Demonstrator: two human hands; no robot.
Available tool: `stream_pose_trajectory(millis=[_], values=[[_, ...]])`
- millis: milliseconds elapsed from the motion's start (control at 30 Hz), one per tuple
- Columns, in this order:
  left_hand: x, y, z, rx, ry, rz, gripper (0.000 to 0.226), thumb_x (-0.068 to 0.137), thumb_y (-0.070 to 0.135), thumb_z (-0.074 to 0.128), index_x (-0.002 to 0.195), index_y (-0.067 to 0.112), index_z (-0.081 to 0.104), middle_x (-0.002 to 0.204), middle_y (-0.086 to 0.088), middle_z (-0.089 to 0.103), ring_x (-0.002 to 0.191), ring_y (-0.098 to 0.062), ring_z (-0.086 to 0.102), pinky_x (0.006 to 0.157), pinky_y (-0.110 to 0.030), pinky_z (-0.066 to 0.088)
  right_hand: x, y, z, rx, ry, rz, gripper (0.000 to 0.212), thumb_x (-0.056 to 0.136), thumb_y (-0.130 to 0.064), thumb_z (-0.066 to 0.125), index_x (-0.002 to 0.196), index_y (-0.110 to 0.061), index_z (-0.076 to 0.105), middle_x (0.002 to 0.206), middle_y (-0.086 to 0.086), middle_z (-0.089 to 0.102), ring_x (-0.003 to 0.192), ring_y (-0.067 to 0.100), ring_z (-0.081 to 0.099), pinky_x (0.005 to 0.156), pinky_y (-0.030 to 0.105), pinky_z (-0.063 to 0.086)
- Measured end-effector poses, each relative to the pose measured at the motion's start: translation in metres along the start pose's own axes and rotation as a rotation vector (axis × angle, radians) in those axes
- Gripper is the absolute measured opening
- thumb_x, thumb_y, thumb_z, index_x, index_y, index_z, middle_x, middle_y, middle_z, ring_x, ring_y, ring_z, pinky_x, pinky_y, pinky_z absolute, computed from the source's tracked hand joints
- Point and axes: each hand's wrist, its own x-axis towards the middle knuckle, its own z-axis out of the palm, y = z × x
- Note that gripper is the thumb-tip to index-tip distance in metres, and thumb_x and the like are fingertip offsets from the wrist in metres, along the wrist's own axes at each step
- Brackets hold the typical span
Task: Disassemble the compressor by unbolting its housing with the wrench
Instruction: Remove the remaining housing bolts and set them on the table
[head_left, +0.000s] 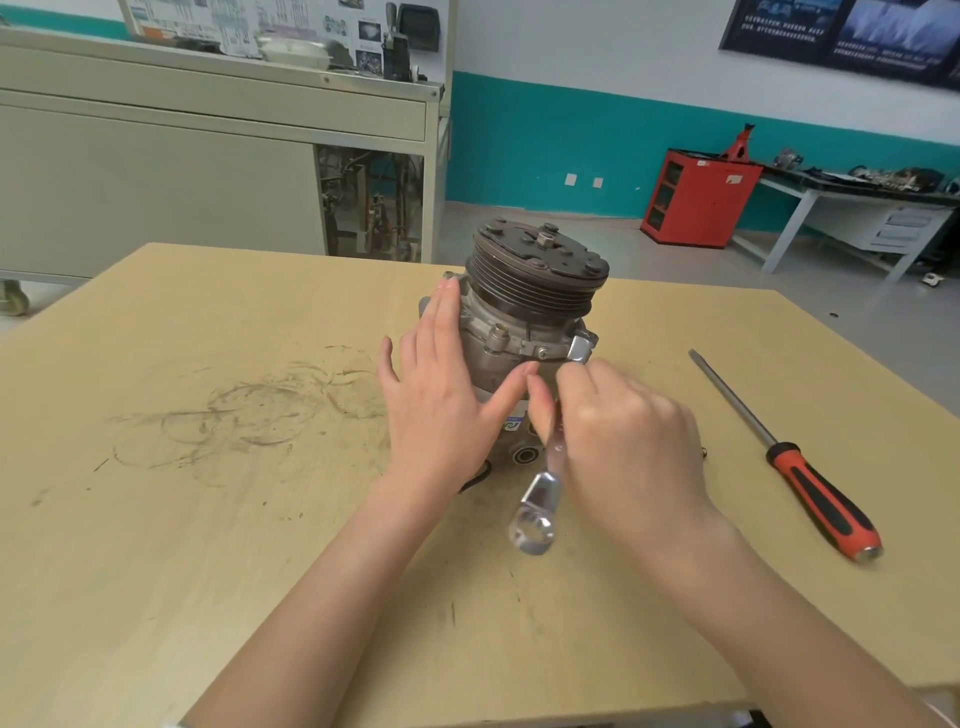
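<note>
On the table (208, 519), seems barely begun: steadies the compressor (519, 312) with left hand (441, 410) spread flat, grips the wrench (540, 493) in curled right hand (623, 431), housing closed, bolts yet to undo

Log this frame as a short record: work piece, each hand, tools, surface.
work piece: compressor, upright on the table, pulley end up
left hand: flat against the compressor's side, fingers straight
right hand: grips the wrench, ring end toward the camera
spare tool: screwdriver lying right of the compressor, untouched
bolt contact: cannot tell
</note>
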Motion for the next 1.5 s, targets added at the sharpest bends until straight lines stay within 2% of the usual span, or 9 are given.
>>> stream_pose_trajectory(millis=[167, 267, 333, 867, 1000, 1100, 1200, 1333, 1500], values=[[0.001, 0.002, -0.001, -0.033, -0.006, -0.016, 0.094, 0.076, 0.065, 0.034, 0.15, 0.008, 0.029, 0.152, -0.006, 0.04, 0.13, -0.029, 0.046, 0.115, -0.057, 0.022, 0.005, -0.015, 0.005, -0.116, -0.019, -0.021, 0.025, 0.078, -0.012, 0.044, 0.057, -0.016, 0.057, 0.053, -0.001, 0.053, 0.042, 0.013, 0.052, 0.036, 0.02, 0.023], [0.001, 0.002, 0.0, -0.046, 0.002, -0.013, 0.093, 0.077, 0.065, 0.036, 0.15, 0.008, 0.03, 0.151, -0.006, 0.042, 0.132, -0.028, 0.045, 0.115, -0.055, 0.02, 0.004, -0.014, 0.004, -0.118, -0.062, -0.019, 0.013, 0.064, -0.006, 0.064, 0.058, -0.015, 0.058, 0.053, -0.001, 0.053, 0.043, 0.013, 0.053, 0.036, 0.019, 0.022], [0.0, 0.002, 0.001, -0.048, 0.01, -0.011, 0.093, 0.079, 0.066, 0.038, 0.151, 0.009, 0.028, 0.15, -0.006, 0.043, 0.134, -0.026, 0.044, 0.115, -0.054, 0.02, 0.001, -0.011, 0.004, -0.079, -0.068, 0.001, 0.022, 0.061, -0.007, 0.078, 0.058, -0.014, 0.057, 0.054, 0.001, 0.053, 0.043, 0.015, 0.052, 0.04, 0.019, 0.018], [0.0, -0.001, 0.001, -0.027, -0.004, 0.001, 0.093, 0.081, 0.069, 0.037, 0.152, 0.011, 0.024, 0.152, -0.005, 0.041, 0.139, -0.023, 0.038, 0.117, -0.053, 0.018, -0.025, 0.032, 0.013, 0.29, -0.001, -0.028, 0.018, 0.087, -0.007, 0.055, 0.082, -0.001, 0.071, 0.061, 0.004, 0.055, 0.05, 0.015, 0.048, 0.044, 0.023, 0.041], [0.001, -0.002, 0.0, -0.036, 0.004, 0.002, 0.092, 0.081, 0.068, 0.039, 0.152, 0.011, 0.025, 0.151, -0.005, 0.041, 0.139, -0.023, 0.038, 0.117, -0.054, 0.018, -0.029, 0.054, 0.02, 0.618, 0.001, 0.046, 0.013, 0.085, -0.003, 0.059, 0.084, 0.002, 0.072, 0.067, 0.005, 0.062, 0.055, 0.01, 0.048, 0.054, 0.014, 0.041], [0.001, -0.003, 0.0, -0.037, 0.003, 0.005, 0.092, 0.081, 0.068, 0.039, 0.152, 0.012, 0.025, 0.151, -0.005, 0.04, 0.138, -0.022, 0.038, 0.117, -0.053, 0.017, -0.035, 0.072, 0.033, 0.929, -0.042, 0.15, 0.02, 0.086, -0.01, 0.056, 0.096, -0.002, 0.071, 0.077, 0.007, 0.066, 0.066, 0.017, 0.062, 0.058, 0.026, 0.05], [0.001, -0.004, 0.001, -0.035, -0.004, 0.002, 0.092, 0.081, 0.068, 0.038, 0.152, 0.012, 0.025, 0.152, -0.005, 0.04, 0.138, -0.022, 0.039, 0.117, -0.054, 0.016, -0.041, 0.079, 0.049, 1.355, -0.114, 0.399, 0.022, 0.084, -0.011, 0.056, 0.098, -0.015, 0.073, 0.083, 0.0, 0.07, 0.078, 0.015, 0.067, 0.071, 0.026, 0.055], [0.001, -0.004, 0.002, -0.031, 0.006, 0.003, 0.091, 0.081, 0.067, 0.039, 0.152, 0.01, 0.027, 0.15, -0.007, 0.042, 0.136, -0.025, 0.041, 0.116, -0.055, 0.018, -0.033, 0.099, 0.075, 1.943, -0.341, 0.731, 0.015, 0.081, -0.013, 0.066, 0.085, -0.02, 0.078, 0.08, 0.004, 0.073, 0.077, 0.018, 0.069, 0.069, 0.025, 0.055], [0.0, -0.004, 0.002, -0.032, 0.012, 0.009, 0.09, 0.082, 0.066, 0.04, 0.152, 0.01, 0.026, 0.15, -0.007, 0.043, 0.137, -0.025, 0.04, 0.116, -0.056, 0.019, -0.005, 0.114, 0.111, 2.168, -0.705, 0.791, 0.028, 0.055, -0.031, 0.091, 0.075, -0.018, 0.078, 0.068, 0.0, 0.071, 0.063, 0.011, 0.067, 0.061, 0.02, 0.055]])
